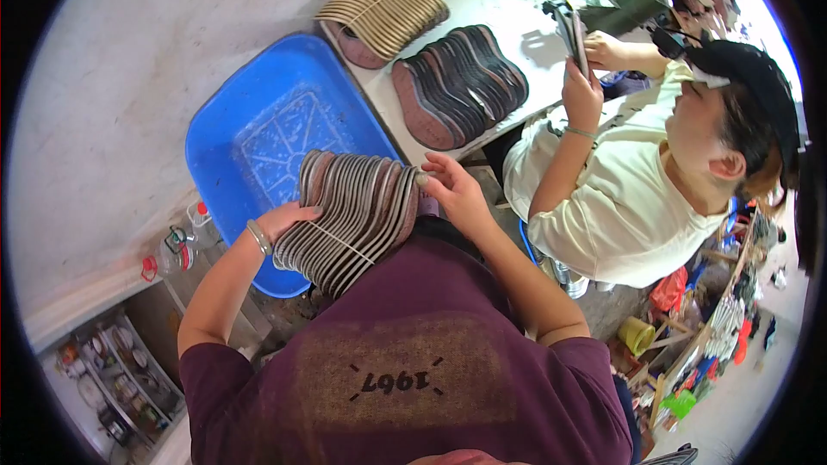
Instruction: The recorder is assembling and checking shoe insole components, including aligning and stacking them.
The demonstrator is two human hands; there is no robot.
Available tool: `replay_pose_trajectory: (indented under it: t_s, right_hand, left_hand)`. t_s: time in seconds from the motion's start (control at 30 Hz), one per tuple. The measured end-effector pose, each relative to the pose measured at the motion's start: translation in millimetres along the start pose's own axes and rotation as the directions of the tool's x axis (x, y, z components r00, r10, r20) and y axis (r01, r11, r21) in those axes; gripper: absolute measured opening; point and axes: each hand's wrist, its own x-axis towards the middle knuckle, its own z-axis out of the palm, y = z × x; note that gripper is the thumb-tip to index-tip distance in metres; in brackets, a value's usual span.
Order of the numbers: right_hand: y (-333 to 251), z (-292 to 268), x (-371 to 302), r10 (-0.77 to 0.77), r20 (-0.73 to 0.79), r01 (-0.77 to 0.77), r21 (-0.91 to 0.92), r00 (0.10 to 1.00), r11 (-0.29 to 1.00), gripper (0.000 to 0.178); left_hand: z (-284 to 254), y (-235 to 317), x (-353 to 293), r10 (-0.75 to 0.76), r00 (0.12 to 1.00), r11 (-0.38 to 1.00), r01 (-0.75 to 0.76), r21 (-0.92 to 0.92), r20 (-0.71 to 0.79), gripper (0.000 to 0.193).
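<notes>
Stack of soles point(362, 194) at your front, by blue basin point(226, 125); your left hand point(289, 222) grips left end, right hand point(455, 194) loosely spread at right. Slack cord point(345, 242) could let soles fan out.

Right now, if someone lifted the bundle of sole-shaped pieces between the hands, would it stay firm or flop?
The bundle would probably move as one block, since a pale string crosses it. It may feel fairly heavy, with many layers packed together. Pieces might slip sideways, as the visible tie is thin.
</notes>
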Motion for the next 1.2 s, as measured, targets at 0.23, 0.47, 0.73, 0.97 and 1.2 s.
replay_pose_trajectory:
  t_s: [0.23,0.47,0.73,0.97,1.2]
  right_hand:
    - [0.3,39.0,-4.8,0.142,0.319,-0.281,0.447,0.937,0.850,0.081]
    - [-0.2,48.5,22.1,0.064,0.192,-0.182,0.700,0.979,0.690,0.075]
    - [-22.7,37.6,58.4,-0.024,0.013,0.009,0.685,1.000,0.729,0.085]
    - [-26.3,24.4,82.0,-0.073,-0.061,0.094,0.705,0.995,0.703,0.078]
    - [-53.2,7.0,140.1,-0.226,-0.194,0.292,0.757,0.955,0.584,0.056]
  left_hand:
    - [-11.7,6.6,-9.3,-0.009,1.000,0.998,0.010,-0.060,0.016,0.062]
    - [-13.0,29.2,-2.2,0.130,0.991,0.991,-0.130,0.014,0.017,0.064]
    - [26.3,47.7,25.2,0.356,0.932,0.919,-0.362,-0.155,-0.065,0.053]
    - [22.6,88.7,34.7,0.511,0.859,0.857,-0.512,-0.058,-0.028,0.053]
    - [30.9,213.0,45.1,0.560,0.824,0.770,-0.557,0.313,0.088,0.046]
